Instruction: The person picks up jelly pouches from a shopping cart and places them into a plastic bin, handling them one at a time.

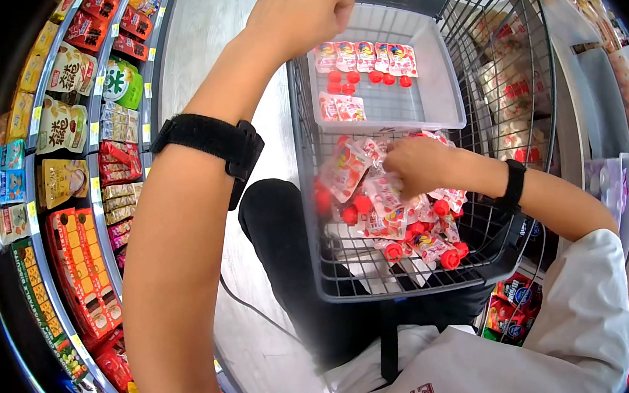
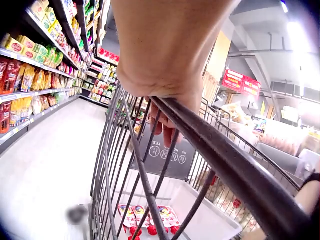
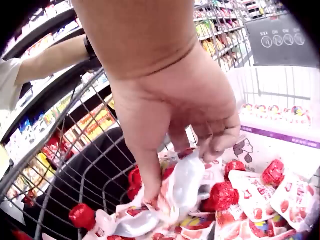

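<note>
My right hand (image 1: 420, 164) is down in a pile of white-and-pink spouted pouches with red caps in the shopping cart. In the right wrist view, its thumb and fingers pinch a spouted pouch (image 3: 187, 182) whose pale back shows. More spouted pouches (image 1: 387, 210) lie jumbled around and under that hand. Ahead, a translucent plastic bin (image 1: 440, 95) holds a row of similar pouches (image 1: 366, 56) and two more near its closer wall. My left hand (image 2: 170, 107) rests over the cart's side rim (image 2: 220, 155), fingers hanging loosely inside; its thumb is hidden.
The wire shopping cart (image 1: 332, 298) stands before my knees. Shelves of packaged snacks (image 1: 70, 111) line the left, with pale aisle floor (image 1: 203, 10) between. Display bins (image 1: 611, 94) stand close on the right. A grey panel (image 2: 165, 155) with printed symbols sits at the cart's far end.
</note>
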Motion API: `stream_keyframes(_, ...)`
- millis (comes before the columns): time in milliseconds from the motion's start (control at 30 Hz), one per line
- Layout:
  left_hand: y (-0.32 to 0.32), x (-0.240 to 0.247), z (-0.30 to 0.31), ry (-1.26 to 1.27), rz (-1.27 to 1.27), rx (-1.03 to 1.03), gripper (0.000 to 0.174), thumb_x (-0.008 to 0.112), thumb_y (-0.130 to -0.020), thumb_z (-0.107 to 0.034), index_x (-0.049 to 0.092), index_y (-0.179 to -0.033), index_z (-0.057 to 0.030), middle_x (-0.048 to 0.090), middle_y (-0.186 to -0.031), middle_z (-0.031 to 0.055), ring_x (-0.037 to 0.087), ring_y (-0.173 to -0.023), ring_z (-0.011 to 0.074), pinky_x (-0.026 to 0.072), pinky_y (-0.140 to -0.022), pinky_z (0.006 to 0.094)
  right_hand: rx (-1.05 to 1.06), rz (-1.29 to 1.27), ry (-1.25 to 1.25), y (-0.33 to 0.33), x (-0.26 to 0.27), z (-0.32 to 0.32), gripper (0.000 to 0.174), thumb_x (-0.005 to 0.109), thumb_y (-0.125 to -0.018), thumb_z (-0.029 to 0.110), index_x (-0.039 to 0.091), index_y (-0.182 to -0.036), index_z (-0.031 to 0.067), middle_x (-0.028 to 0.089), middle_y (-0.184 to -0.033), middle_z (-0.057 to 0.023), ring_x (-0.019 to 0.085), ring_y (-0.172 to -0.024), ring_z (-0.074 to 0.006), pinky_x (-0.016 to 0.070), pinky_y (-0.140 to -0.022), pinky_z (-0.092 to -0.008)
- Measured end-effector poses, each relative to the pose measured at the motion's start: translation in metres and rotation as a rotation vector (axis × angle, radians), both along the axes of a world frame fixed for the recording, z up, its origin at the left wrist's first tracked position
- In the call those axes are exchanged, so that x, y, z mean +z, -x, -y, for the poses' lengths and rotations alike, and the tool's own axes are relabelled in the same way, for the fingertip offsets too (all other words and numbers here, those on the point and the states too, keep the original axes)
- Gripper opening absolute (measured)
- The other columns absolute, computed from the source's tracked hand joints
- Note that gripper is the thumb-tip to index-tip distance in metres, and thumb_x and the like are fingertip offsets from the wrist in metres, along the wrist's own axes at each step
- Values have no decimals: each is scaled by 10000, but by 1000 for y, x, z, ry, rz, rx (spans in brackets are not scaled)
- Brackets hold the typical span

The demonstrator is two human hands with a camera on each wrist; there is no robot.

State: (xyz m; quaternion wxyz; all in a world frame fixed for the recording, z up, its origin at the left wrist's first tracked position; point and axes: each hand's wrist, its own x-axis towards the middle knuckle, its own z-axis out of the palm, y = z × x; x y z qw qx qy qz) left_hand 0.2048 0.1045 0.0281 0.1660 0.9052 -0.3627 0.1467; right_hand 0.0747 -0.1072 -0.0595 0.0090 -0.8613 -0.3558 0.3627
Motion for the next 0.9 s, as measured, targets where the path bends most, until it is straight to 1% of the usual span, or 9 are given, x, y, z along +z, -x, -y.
stream_keyframes(167,-2,-4,-2,66,12,-10,121,567,-648,-89,660,-578,-120,623,-598,100,583,-625,299,440,-753,368,70,-274,18,-40,53,12,453,827,-533,309,642,-802,-6,636,-725,-157,645,-736,-333,490,-641,-408)
stream_keyframes(267,-1,-2,0,112,-57,-19,126,565,-644,-78,656,-568,-120,619,-584,91,579,-610,295,436,-752,366,-454,-460,-265,-78,78,23,649,773,-702,171,479,-1258,7,675,-775,-116,645,-648,-152,491,-606,-294)
stream_keyframes(367,-1,2,1,39,-12,-28,130,570,-644,-74,655,-559,-126,614,-571,86,577,-601,286,432,-752,365,-957,-352,-483,-121,8,43,527,766,-745,207,547,-1194,39,679,-912,-68,633,-772,-124,478,-630,-258)
stream_keyframes(467,-1,0,1,-3,5,-22,128,578,-644,-78,652,-555,-132,613,-571,86,577,-600,284,427,-749,363,-1202,-225,-178,-141,-73,35,228,793,-742,226,626,-828,97,557,-653,26,500,-580,-85,452,-586,-277)
stream_keyframes(567,-1,0,0,-82,13,-2,127,582,-644,-79,649,-553,-136,613,-573,87,579,-604,283,422,-742,365,-1388,-495,-223,-137,-122,25,257,802,-744,236,580,-686,118,442,-561,56,408,-518,-89,436,-552,-274)
stream_keyframes(600,-1,-1,-1,-93,8,4,127,582,-644,-79,649,-553,-136,613,-573,87,579,-604,283,422,-742,365,-1319,-600,-197,-136,-128,20,348,810,-733,264,635,-931,36,591,-843,-51,549,-739,-175,476,-626,-310)
stream_keyframes(700,-2,-2,1,-95,40,-10,124,576,-642,-73,646,-557,-130,611,-575,87,579,-610,286,418,-739,362,-1276,-582,-175,-131,-135,18,354,791,-747,243,636,-968,14,635,-933,-100,624,-723,-201,555,-689,-354)
stream_keyframes(733,-1,-1,1,-79,13,-5,121,575,-643,-74,647,-561,-128,610,-576,89,580,-613,286,417,-740,363,-1102,-486,-91,-131,-131,19,445,784,-716,267,642,-1066,33,643,-1056,-155,644,-919,-253,557,-695,-365)
stream_keyframes(900,-2,-1,1,-76,13,9,114,574,-644,-84,649,-568,-124,608,-580,96,580,-615,289,415,-742,367,-1117,-382,-46,-127,-115,24,531,791,-671,270,630,-1111,19,650,-1073,-181,678,-834,-266,566,-671,-362)
